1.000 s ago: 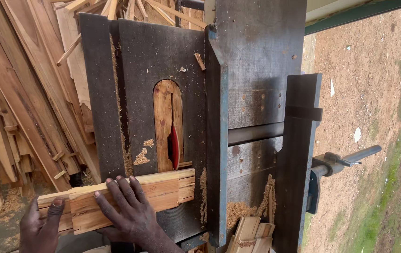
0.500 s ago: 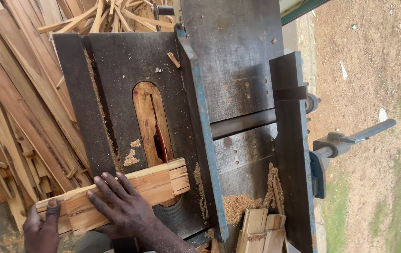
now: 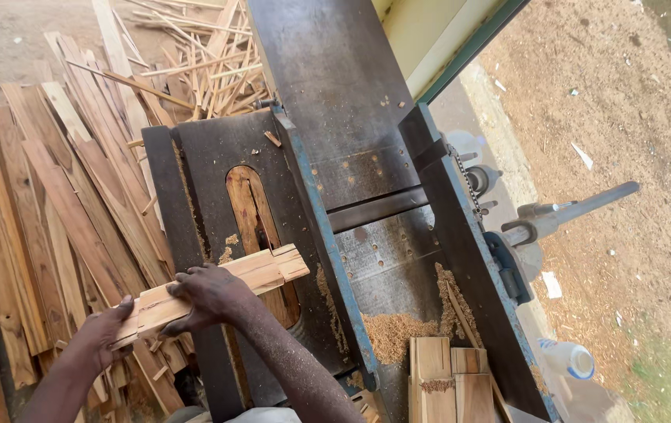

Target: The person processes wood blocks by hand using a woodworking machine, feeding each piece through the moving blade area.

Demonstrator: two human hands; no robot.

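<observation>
A bundle of short wooden strips (image 3: 218, 290) lies across the near left part of a dark metal saw table (image 3: 210, 157), its right end over the wooden insert (image 3: 251, 219) set into the table's slot and its left end hanging out past the table's left edge. The right hand (image 3: 208, 296) presses flat on top of the bundle near its middle, fingers spread wide over the wood, palm down. The left hand (image 3: 104, 333) cups the bundle's left end — thumb up against the end grain, fingers curled underneath as far as can be seen. Just right of the bundle a blue-edged metal fence (image 3: 321, 235) runs from near to far along the table. Beyond it, on the right, a second steel surface (image 3: 367, 157) carries drifts of sawdust (image 3: 388, 333), and a stack of cut wooden blocks (image 3: 441, 380) sits at its near edge. A metal handle (image 3: 578, 207) sticks out to the right over bare sandy ground (image 3: 617, 94), with a plastic bottle (image 3: 566, 359) lying near. To the left of the machine lies a big pile of long wooden offcuts (image 3: 45, 211), fanning toward the far side.
</observation>
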